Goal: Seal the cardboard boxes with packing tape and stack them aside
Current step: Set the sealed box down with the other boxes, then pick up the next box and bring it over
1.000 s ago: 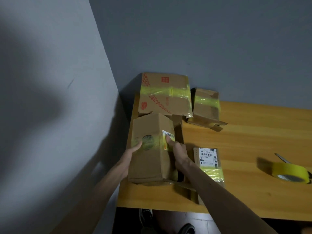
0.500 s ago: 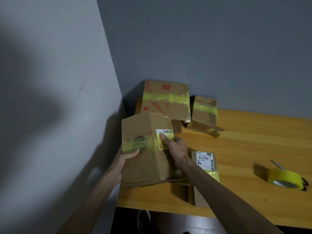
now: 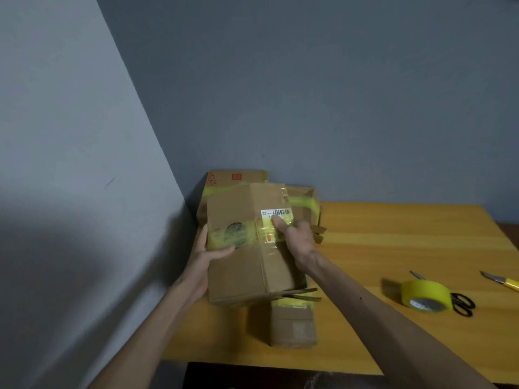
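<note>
Brown cardboard fills the centre of the frame: you hold a cardboard box point(image 3: 241, 268) that looks raised off the table point(image 3: 393, 242), just in front of the corner where the walls meet. Your left hand point(image 3: 206, 255) clasps its left edge, thumb laid over the top face by the yellow tape band point(image 3: 220, 238), fingers hidden underneath. Your right hand point(image 3: 299, 238) clamps the right side, thumb pressed on the tape just below the white barcode label point(image 3: 276, 213). A two-sided hold like that suits carrying rather than taping. With the band across the seam, I judge this box sealed and bound for the stack. Behind it, against the back wall, sit a larger box with red print point(image 3: 236, 176) and a smaller taped box point(image 3: 307, 199) to its right, the likely resting place; your load hides much of both. At lower centre a small box point(image 3: 293, 324) lies on the table beneath the near end; I cannot tell whether they touch. At the right, the tape roll point(image 3: 425, 296) sits with black-handled scissors point(image 3: 463, 303) showing from behind it and a yellow-handled cutter point(image 3: 502, 280) beyond, all within reach of your right hand for the next box. Loose flap edges point(image 3: 302, 293) jut out at the near right, so mind they don't snag.
</note>
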